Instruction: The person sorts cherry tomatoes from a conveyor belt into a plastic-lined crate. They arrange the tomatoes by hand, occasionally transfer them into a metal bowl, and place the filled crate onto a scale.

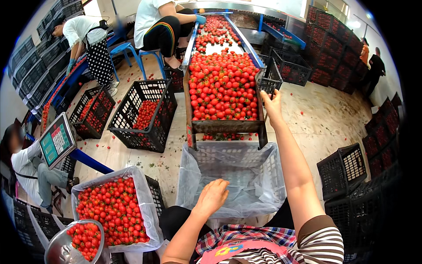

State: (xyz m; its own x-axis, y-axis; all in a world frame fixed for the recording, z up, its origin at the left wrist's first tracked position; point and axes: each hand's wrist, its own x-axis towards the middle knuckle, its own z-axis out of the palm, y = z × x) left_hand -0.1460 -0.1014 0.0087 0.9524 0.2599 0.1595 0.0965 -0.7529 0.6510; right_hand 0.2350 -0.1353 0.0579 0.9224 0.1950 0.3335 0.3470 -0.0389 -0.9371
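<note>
A sloping metal chute (pixel 190 94) with blue side rails holds a thick layer of red cherry tomatoes (pixel 224 88) behind its front lip. Under that lip stands a crate (pixel 276 185) lined with clear plastic film, with no tomatoes visible inside. Above its near part is my left hand (pixel 213 196), open, fingers loosely bent and holding nothing I can see. My right hand (pixel 272 105) is raised beside the chute's right front edge, thumb and fingers apart. Whether it touches the rail I cannot tell.
Left of my legs, a film-lined crate (pixel 148 207) is heaped with tomatoes, a metal bowl (pixel 57 246) of tomatoes at its corner. Behind it stands a scale display (pixel 57 140). Black crates (pixel 165 116) line both sides. Co-workers (pixel 83 31) work at the far left and beside the chute.
</note>
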